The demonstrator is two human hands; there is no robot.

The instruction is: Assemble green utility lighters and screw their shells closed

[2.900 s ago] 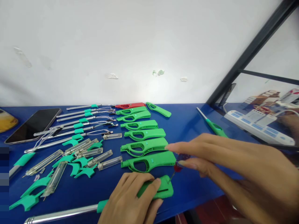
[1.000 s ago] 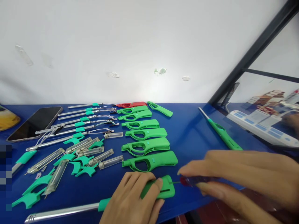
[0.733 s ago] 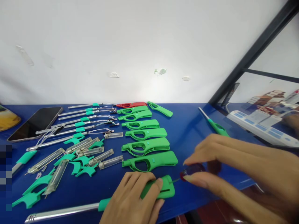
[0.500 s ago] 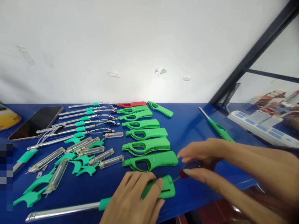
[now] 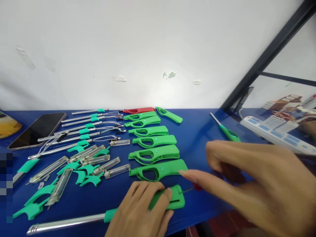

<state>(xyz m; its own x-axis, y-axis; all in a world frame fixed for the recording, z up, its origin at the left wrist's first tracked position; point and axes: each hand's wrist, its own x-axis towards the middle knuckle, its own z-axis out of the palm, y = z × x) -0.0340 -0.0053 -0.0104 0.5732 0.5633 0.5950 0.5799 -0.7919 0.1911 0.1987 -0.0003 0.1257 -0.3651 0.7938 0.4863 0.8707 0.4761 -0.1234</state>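
A green gas lighter (image 5: 179,194) with a long silver barrel lies at the table's front edge. My left hand (image 5: 139,210) presses down on it, fingers wrapped over its handle. Past my fingertips, the handle's end shows a dark slot. My right hand (image 5: 259,177) is closed round a screwdriver (image 5: 197,187); its grip is mostly hidden by my curled fingers, with my thumb stretched along it. The thin shaft reaches the end of the lighter handle. Just behind is a row of green handle shells (image 5: 170,168), with a red one (image 5: 140,110) farthest back.
Silver barrels (image 5: 55,149) with wires, clear fuel tanks (image 5: 117,171) and teal triggers (image 5: 32,210) lie to the left. A phone (image 5: 37,130) is at the back left. At the right are another lighter (image 5: 228,133), a power strip (image 5: 266,131) and a dark-framed mirror-like panel (image 5: 261,62).
My right hand has turned on the screwdriver: the fingers have swung back to the right and the thumb has moved forward and left. My left hand and the lighter have stayed in place.
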